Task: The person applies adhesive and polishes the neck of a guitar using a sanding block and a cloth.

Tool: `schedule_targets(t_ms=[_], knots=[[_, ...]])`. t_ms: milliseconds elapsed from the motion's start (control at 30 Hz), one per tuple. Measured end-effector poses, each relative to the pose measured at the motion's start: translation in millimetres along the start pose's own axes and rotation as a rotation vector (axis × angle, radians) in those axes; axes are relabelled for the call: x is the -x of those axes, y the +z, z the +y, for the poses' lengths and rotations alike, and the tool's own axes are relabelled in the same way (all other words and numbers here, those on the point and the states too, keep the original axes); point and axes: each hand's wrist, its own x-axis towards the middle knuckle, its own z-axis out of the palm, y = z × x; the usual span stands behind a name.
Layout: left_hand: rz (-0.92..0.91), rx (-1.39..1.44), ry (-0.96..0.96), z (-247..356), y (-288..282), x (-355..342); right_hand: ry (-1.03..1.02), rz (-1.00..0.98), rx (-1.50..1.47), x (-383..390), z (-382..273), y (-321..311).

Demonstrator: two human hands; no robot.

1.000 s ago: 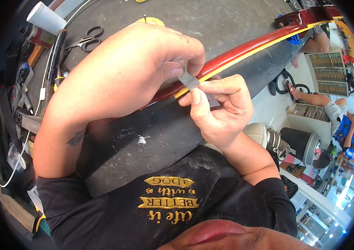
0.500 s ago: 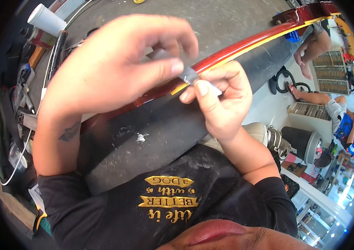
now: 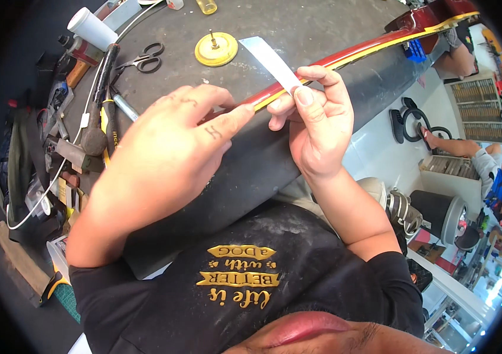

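Observation:
A glossy dark-red guitar neck (image 3: 357, 48) with a yellow edge runs slantwise across the bench. My left hand (image 3: 162, 147) is closed around its nearer part, thumb and index finger laid against the red wood; the other fingertips are hidden. Between the thumb and fingers of my right hand (image 3: 322, 127) is a narrow, flat pale strip (image 3: 271, 62). Its free end points away from me, over the far side of the neck. My right fingers are right beside the yellow edge.
Beyond the neck lie a yellow disc (image 3: 215, 50) with a metal pin and black-handled scissors (image 3: 144, 61). A white cup (image 3: 91, 28), a hammer (image 3: 94, 140) and a white cable crowd the left. Another person (image 3: 493, 177) is at the far right.
My left hand has let go of the strip and come down onto the guitar neck. The strip, still in my right hand, now stretches out away from me. The view has shifted slightly.

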Motion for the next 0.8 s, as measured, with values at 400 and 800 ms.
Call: schedule_targets(t_ms=[400, 800], knots=[[0.205, -0.054, 0.165, -26, 33, 7, -0.014, 0.009, 0.176, -2, -3, -1], [-0.062, 0.007, -0.241, -30, 19, 15, -0.621, -0.062, 1.423, -7, -72, 19]])
